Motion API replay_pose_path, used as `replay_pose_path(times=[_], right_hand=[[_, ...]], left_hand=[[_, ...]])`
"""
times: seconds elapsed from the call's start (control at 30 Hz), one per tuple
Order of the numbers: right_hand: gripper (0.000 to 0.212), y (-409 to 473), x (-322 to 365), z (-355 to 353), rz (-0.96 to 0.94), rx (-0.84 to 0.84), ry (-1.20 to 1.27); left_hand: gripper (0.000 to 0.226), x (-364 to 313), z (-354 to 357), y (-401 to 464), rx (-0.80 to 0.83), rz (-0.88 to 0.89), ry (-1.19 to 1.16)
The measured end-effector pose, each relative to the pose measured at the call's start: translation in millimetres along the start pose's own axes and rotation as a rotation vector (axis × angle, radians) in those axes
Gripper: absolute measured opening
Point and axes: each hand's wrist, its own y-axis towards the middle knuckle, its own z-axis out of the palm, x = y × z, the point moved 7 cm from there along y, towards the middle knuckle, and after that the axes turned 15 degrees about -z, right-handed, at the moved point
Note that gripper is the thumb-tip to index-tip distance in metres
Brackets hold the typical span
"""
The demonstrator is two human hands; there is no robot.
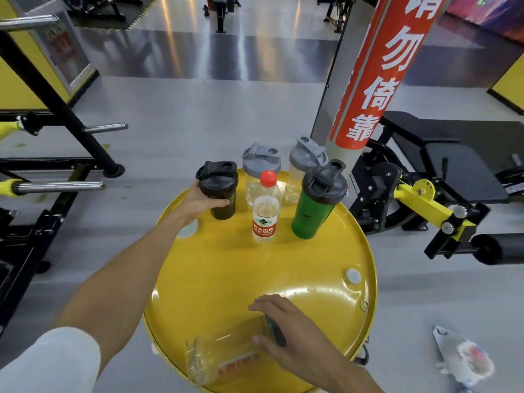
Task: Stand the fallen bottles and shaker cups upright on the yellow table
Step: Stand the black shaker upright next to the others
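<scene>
Nearest to you, your right hand [286, 329] is curled around the lid end of a clear shaker cup [224, 354] that lies on its side at the near edge of the yellow table [226, 279]. The bottom of this cup points to the left of the hand, and its dark lid is hidden mostly under your fingers. Further from you, your left hand [200, 204] grips a black shaker cup [219, 191], which stands upright on the far left part of the table. Just to the right of this hand stands a water bottle [265, 208] with a red cap and red label. Further right stands a green shaker cup [316, 202] with a black lid. Behind the bottle, two clear shaker cups with grey lids [262, 173] [302, 171] stand upright near a pillar with a red banner [377, 69].
</scene>
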Motion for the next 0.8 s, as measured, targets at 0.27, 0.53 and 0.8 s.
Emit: replay_pose_path(times=[0.27,0.53,0.8], right_hand=[[0.065,-1,4,13,-0.061,0.172,-0.141],[0.093,4,5,26,-0.165,0.365,-0.336],[0.099,7,-3,34,-0.175,0.346,-0.530]], left_hand=[[0.104,1,-4,-18,-0.042,-0.049,-0.005],[0.112,19,-9,-89,-0.074,0.025,-0.010],[0.054,100,19,-151,-0.070,0.094,0.232]])
